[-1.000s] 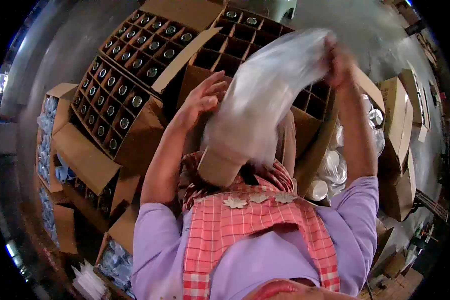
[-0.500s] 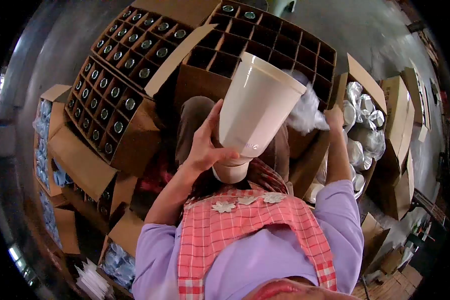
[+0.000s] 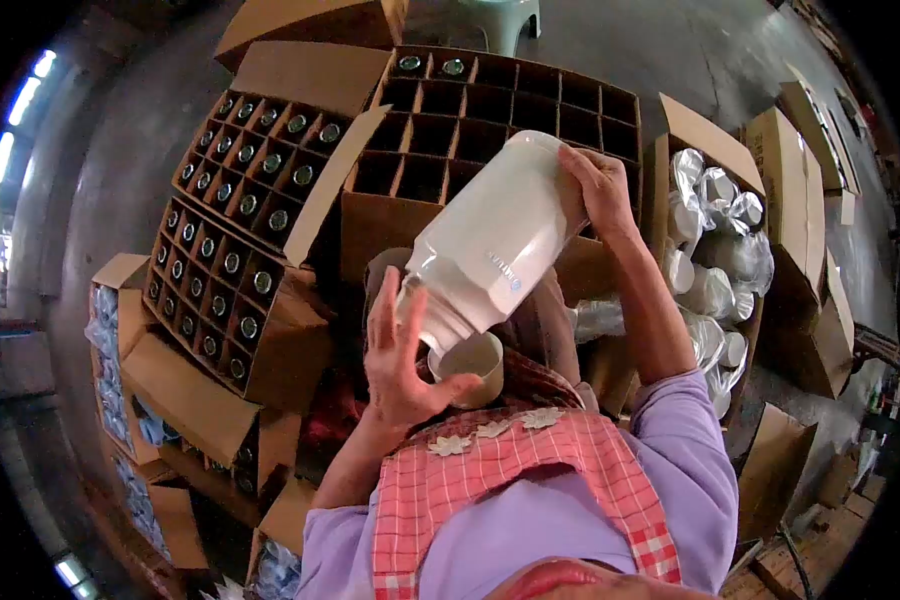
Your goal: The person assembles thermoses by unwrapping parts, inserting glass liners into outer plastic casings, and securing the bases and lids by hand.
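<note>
My right hand [image 3: 602, 190] grips a large white bottle [image 3: 500, 225] by its broad end. The bottle is tilted, with its stepped, narrower neck pointing down toward my lap, and small printed lettering shows on its side. My left hand [image 3: 395, 360] is beside the neck with its fingers spread; whether they touch the neck I cannot tell. Just below the neck is a white cup-shaped piece [image 3: 477, 362], its hollow mouth facing up. My left thumb overlaps its edge, and I cannot tell whether it bears the piece's weight.
A divided carton [image 3: 425, 170] stands ahead, two bottle caps showing in its far cells. Cartons filled with capped bottles [image 3: 210, 290] are at left. On the right, an open box [image 3: 670, 155] holds plastic-wrapped white pieces [image 3: 710, 290]. Clear plastic wrap [image 3: 598, 318] lies by my knee.
My right hand has left the plastic wrap and taken the bottle's broad end. The cup-shaped piece has come apart from the neck. My left hand has moved down, its fingers now spread.
</note>
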A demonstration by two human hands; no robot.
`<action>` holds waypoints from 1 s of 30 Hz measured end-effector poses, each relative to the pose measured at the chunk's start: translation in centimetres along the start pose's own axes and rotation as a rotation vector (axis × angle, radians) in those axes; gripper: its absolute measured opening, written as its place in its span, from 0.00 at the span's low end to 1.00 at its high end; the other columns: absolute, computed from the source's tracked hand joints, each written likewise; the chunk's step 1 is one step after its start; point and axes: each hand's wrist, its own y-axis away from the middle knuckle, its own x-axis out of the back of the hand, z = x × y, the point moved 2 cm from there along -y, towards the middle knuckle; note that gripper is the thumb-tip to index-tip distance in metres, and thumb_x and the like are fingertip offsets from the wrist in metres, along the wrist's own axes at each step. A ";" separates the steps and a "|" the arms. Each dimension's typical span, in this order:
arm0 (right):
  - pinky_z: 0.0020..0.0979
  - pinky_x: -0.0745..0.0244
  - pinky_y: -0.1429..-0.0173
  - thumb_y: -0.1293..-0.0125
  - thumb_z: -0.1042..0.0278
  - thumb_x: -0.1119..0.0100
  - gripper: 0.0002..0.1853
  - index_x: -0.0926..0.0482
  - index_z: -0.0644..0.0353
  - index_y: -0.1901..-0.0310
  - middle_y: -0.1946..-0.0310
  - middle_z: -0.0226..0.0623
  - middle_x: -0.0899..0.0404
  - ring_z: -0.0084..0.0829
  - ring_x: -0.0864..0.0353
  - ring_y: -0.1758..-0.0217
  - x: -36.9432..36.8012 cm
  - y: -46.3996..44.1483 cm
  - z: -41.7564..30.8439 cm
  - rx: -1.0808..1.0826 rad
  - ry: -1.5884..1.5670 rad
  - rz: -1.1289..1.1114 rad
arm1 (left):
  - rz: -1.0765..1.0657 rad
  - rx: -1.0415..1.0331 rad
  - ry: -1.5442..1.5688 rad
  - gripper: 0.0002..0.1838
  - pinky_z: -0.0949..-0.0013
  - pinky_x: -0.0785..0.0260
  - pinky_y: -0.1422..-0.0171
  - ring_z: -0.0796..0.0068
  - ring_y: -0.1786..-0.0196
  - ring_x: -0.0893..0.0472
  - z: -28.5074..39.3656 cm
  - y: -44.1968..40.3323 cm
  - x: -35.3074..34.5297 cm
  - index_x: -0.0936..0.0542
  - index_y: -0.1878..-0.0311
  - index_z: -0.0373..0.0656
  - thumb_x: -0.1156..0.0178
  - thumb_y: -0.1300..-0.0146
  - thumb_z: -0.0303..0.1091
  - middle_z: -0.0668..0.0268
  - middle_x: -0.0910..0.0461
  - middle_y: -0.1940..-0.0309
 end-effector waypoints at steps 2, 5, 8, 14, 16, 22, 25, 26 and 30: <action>0.23 0.31 0.68 0.38 0.55 0.44 0.20 0.20 0.70 0.63 0.74 0.32 0.23 0.20 0.27 0.72 -0.1 -0.3 1.0 -0.012 -0.051 0.047 | 0.093 -0.051 -0.118 0.48 0.54 0.40 0.38 0.46 0.38 0.36 -0.5 -0.4 -0.2 0.36 0.39 0.36 0.27 0.62 0.50 0.41 0.41 0.38; 0.21 0.33 0.66 0.37 0.58 0.45 0.18 0.20 0.68 0.60 0.72 0.31 0.22 0.20 0.28 0.70 -1.3 -0.3 0.6 0.074 -0.043 0.072 | 0.355 0.012 0.046 0.43 0.57 0.37 0.41 0.54 0.43 0.31 -4.8 -0.9 -1.8 0.34 0.43 0.36 0.26 0.63 0.44 0.48 0.36 0.41; 0.22 0.33 0.66 0.37 0.61 0.45 0.17 0.20 0.69 0.59 0.69 0.33 0.23 0.21 0.27 0.68 -2.2 -0.1 -2.0 0.274 -0.006 0.098 | 0.449 0.186 0.564 0.40 0.60 0.36 0.42 0.61 0.44 0.31 -7.4 -1.0 -2.7 0.33 0.45 0.36 0.27 0.65 0.36 0.54 0.33 0.45; 0.26 0.27 0.63 0.41 0.60 0.43 0.15 0.19 0.64 0.60 0.66 0.39 0.22 0.32 0.23 0.67 -4.0 2.7 -9.3 1.001 0.247 0.055 | 0.471 0.678 1.399 0.24 0.60 0.32 0.44 0.62 0.48 0.26 -12.7 -1.9 -3.4 0.32 0.44 0.38 0.51 0.40 0.42 0.58 0.27 0.49; 0.27 0.26 0.62 0.42 0.55 0.42 0.16 0.17 0.59 0.61 0.65 0.38 0.22 0.32 0.23 0.67 -4.0 4.8 -11.7 1.396 0.480 -0.095 | 0.304 0.958 1.745 0.23 0.60 0.32 0.44 0.63 0.47 0.26 -14.6 -1.6 -4.6 0.32 0.42 0.39 0.55 0.36 0.41 0.59 0.29 0.45; 0.33 0.34 0.46 0.38 0.40 0.54 0.29 0.21 0.61 0.55 0.53 0.44 0.26 0.35 0.27 0.51 -2.8 0.6 -7.9 0.774 -0.045 -0.301 | 0.502 0.594 1.292 0.26 0.60 0.34 0.42 0.61 0.46 0.27 -13.9 -4.4 2.1 0.30 0.44 0.36 0.49 0.40 0.45 0.58 0.27 0.47; 0.32 0.34 0.48 0.34 0.44 0.58 0.28 0.23 0.65 0.54 0.54 0.39 0.25 0.30 0.28 0.54 -3.7 -1.8 -3.5 0.151 -0.227 -0.173 | 0.534 0.163 0.557 0.33 0.58 0.35 0.43 0.62 0.48 0.27 -12.2 -4.7 3.4 0.29 0.47 0.34 0.40 0.48 0.52 0.57 0.28 0.49; 0.31 0.33 0.50 0.33 0.45 0.57 0.27 0.23 0.66 0.55 0.57 0.37 0.24 0.27 0.28 0.56 -4.0 -2.6 -2.1 0.003 -0.232 -0.181 | 0.493 0.037 0.244 0.36 0.59 0.36 0.43 0.61 0.49 0.27 -10.2 -5.5 3.7 0.29 0.48 0.34 0.38 0.51 0.56 0.56 0.27 0.51; 0.27 0.31 0.60 0.34 0.57 0.49 0.17 0.22 0.66 0.58 0.61 0.36 0.24 0.24 0.28 0.60 -5.3 -4.5 0.4 0.033 -0.152 0.059 | 0.502 -0.169 -0.068 0.33 0.59 0.33 0.47 0.59 0.50 0.27 -9.2 -6.0 2.5 0.29 0.49 0.35 0.42 0.46 0.56 0.52 0.27 0.53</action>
